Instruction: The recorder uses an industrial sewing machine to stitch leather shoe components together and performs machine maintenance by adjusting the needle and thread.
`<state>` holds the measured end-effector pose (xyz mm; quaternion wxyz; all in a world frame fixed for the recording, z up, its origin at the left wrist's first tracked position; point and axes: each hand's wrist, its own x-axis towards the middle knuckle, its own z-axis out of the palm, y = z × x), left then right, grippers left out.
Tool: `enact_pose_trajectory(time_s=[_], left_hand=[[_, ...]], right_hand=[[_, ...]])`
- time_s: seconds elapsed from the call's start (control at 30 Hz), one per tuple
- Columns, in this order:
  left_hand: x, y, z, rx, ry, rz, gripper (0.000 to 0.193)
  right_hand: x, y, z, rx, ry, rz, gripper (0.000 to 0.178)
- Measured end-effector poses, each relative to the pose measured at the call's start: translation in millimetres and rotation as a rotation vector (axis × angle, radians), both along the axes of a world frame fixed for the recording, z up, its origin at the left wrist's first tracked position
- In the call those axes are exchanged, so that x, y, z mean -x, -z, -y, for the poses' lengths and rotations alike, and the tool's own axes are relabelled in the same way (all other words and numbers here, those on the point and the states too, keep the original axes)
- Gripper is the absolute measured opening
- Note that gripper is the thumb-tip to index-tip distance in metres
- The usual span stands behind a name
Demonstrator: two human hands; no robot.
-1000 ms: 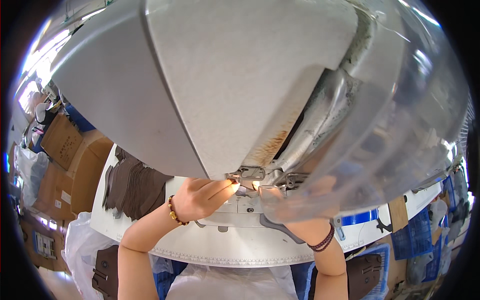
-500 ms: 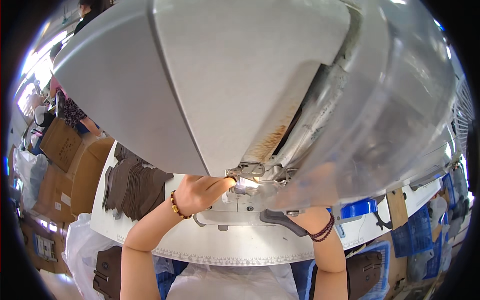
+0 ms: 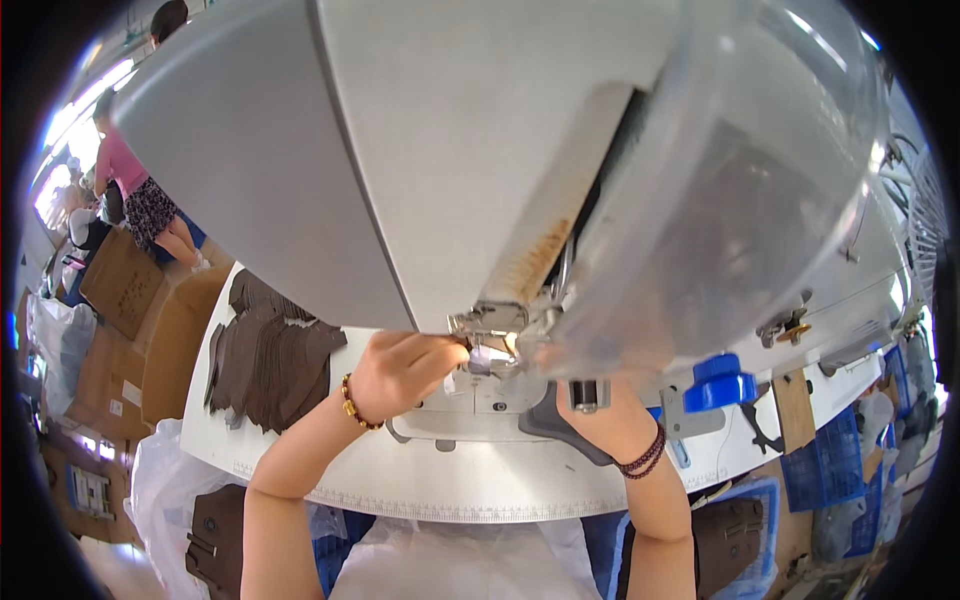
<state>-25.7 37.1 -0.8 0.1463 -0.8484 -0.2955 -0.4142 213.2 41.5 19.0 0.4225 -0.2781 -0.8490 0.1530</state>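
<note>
A large pale sewing machine head (image 3: 480, 140) fills the upper middle of the view. Below it, at the lit metal presser foot area (image 3: 495, 330), my left hand (image 3: 405, 372) is closed, thumb and fingers pinched together; what lies between the fingertips is too small to make out. My right hand (image 3: 608, 412) reaches in from the other side, beneath a see-through plastic cover (image 3: 740, 200). Its fingers are blurred and partly hidden there. Beside that wrist lies a dark grey flat pad (image 3: 550, 415) on the white table (image 3: 460, 485).
Stacked dark brown cut pieces (image 3: 275, 360) lie on the table at left. A blue knob (image 3: 720, 382) is at right. Blue crates (image 3: 825, 480) stand beyond the right edge, cardboard boxes (image 3: 120, 285) at far left. A person in pink (image 3: 125, 165) stands behind them.
The view has shifted a little, so the machine head sits higher and more of the blue knob and the person in pink shows. My left hand stays pinched by the presser foot.
</note>
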Motion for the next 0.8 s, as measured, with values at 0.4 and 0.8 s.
enact_pose_trajectory(time_s=[0.4, 0.8], left_hand=[[-31.6, 39.3, 46.3, 0.279, 0.144, 0.189, 0.025], [-75.5, 57.2, 100.1, 0.863, 0.604, -0.098, 0.093]], right_hand=[[-50.5, 13.7, 44.8, 0.168, 0.304, -0.143, 0.052], [-77.4, 33.5, 95.4, 0.598, 0.232, -0.892, 0.061]])
